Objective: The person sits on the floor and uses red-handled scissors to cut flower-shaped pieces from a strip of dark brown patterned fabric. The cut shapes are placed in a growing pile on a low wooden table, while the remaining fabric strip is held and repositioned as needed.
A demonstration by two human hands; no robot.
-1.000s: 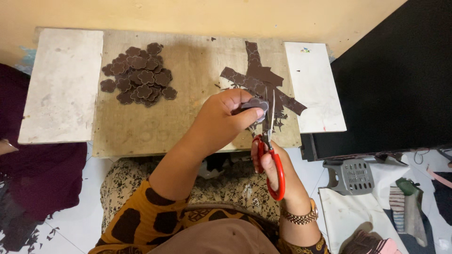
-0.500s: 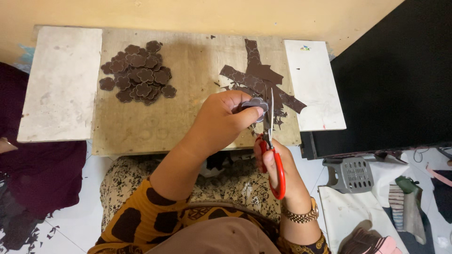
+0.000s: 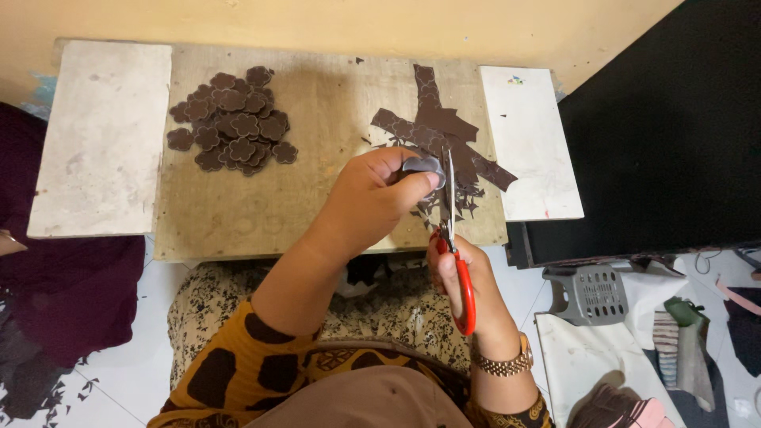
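Left hand (image 3: 372, 198) pinches a small dark piece (image 3: 422, 166) above the near-right board (image 3: 333, 119). Right hand (image 3: 460, 273) grips red-handled scissors (image 3: 453, 238), blades apparently at the piece. Fingertips sit close; a slip could nick them.

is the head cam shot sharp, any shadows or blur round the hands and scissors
Head view: evenly lit and mostly sharp; the pile of cut flower shapes is crisp. A soft shadow lies on the wooden board under the left hand. The scissors in the right hand show slight softness at the blades. No glare; edges bow a little.
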